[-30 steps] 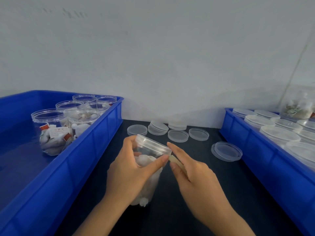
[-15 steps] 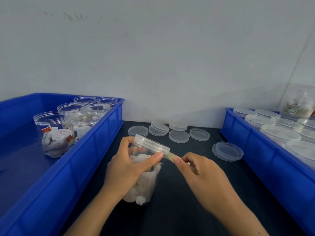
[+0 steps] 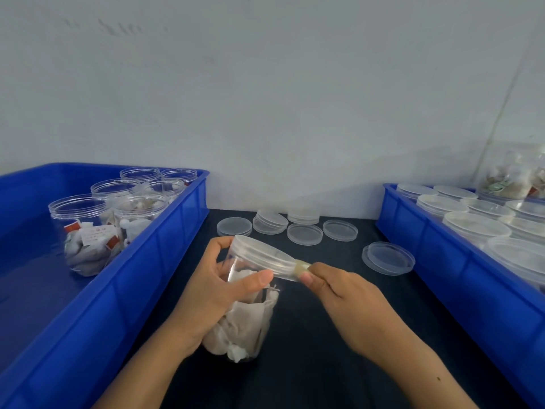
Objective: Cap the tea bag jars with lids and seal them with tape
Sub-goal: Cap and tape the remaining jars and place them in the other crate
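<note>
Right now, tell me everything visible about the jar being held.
The jar is clear plastic, round, packed with pale tea bags. It tilts rightward, its base on the dark table. A translucent lid caps it. The left hand grips its upper body; the right hand pinches a yellowish tape at the lid's rim.

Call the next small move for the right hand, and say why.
Probably press the tape down along the lid edge, wrapping it onward. The left hand grips the capped jar tilted on the table, and the right hand pinches the tape's end right at the rim, so the seal looks barely started.
</note>
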A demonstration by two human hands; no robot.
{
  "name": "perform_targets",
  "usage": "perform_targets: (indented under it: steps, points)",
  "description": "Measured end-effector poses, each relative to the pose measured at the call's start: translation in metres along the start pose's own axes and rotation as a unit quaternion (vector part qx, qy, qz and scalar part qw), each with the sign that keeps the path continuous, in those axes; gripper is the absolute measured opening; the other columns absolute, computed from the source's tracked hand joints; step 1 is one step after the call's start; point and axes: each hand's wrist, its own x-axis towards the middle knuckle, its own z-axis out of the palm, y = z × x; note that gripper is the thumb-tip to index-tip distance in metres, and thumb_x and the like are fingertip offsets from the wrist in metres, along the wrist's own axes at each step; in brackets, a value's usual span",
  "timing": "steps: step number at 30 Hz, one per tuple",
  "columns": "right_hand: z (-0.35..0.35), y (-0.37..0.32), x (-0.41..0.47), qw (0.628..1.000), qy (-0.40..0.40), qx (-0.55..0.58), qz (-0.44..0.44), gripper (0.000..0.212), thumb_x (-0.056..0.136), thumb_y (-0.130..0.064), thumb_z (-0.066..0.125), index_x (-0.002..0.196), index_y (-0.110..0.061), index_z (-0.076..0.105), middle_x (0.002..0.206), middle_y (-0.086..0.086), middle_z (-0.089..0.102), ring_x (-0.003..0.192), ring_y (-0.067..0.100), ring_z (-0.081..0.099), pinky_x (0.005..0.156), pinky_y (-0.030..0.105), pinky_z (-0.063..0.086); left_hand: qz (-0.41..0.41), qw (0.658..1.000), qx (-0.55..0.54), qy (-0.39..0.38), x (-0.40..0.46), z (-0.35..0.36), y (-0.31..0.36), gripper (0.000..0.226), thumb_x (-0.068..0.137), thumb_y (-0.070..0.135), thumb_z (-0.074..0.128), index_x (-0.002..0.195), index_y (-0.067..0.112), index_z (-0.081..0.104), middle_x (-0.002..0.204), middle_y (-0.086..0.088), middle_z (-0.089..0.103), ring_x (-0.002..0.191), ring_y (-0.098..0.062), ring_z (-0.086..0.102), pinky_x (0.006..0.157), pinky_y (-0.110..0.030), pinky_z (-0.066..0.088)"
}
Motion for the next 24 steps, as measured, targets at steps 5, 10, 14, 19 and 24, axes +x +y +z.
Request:
perform_targets:
  steps: [5,10,14,19,24]
  points:
    - [0.001,-0.001,-0.001,1.0,0.017,-0.005,-0.014,0.047,0.096,-0.058,0.018,0.095,-0.022,0.049,0.072,-0.004,0.05,0.071,0.015,0.051,0.067,0.031,0.041,0.004,0.999,-0.026,-0.023,-0.002,0.0,0.001,0.086,0.044,0.049,0.086,0.117,0.025,0.049,0.1,0.017,0.073,0.093,-0.002,0.069,0.065,-0.012,0.053]
    - [0.003,-0.004,-0.001,0.999,0.024,-0.009,-0.022,0.06,0.083,-0.065,0.007,0.118,-0.03,0.042,0.071,-0.007,0.047,0.07,0.012,0.051,0.067,0.03,0.042,-0.012,0.998,-0.06,-0.032,-0.003,0.001,0.002,0.105,0.03,0.062,0.09,0.117,0.028,0.041,0.099,0.014,0.074,0.093,-0.006,0.07,0.067,-0.014,0.054]
    - [0.009,-0.002,-0.004,0.997,0.04,0.053,-0.031,0.052,0.092,-0.061,0.019,0.143,-0.055,0.008,0.055,-0.009,0.047,0.051,0.004,0.045,0.052,0.021,0.034,-0.006,0.997,-0.046,-0.055,-0.004,0.001,0.002,0.105,0.033,0.068,0.086,0.117,0.028,0.038,0.103,0.018,0.071,0.097,-0.003,0.068,0.07,-0.013,0.053]
    - [0.013,-0.003,-0.005,0.992,0.053,0.109,-0.035,0.039,0.099,-0.05,0.03,0.136,-0.064,0.028,0.07,-0.013,0.061,0.062,0.003,0.054,0.061,0.019,0.045,0.034,0.998,0.059,-0.015,-0.01,0.006,0.006,0.066,0.06,0.066,0.063,0.111,0.029,0.046,0.104,0.023,0.067,0.096,0.003,0.066,0.069,-0.016,0.053]
    - [0.022,-0.011,-0.008,0.993,0.09,0.062,-0.037,0.042,0.1,-0.05,0.026,0.142,-0.052,0.026,0.078,-0.01,0.062,0.069,0.007,0.058,0.066,0.021,0.047,0.154,0.914,0.343,0.152,-0.021,0.026,0.007,0.058,0.089,0.07,0.021,0.124,0.033,0.048,0.109,0.022,0.052,0.09,0.004,0.058,0.067,-0.012,0.04]
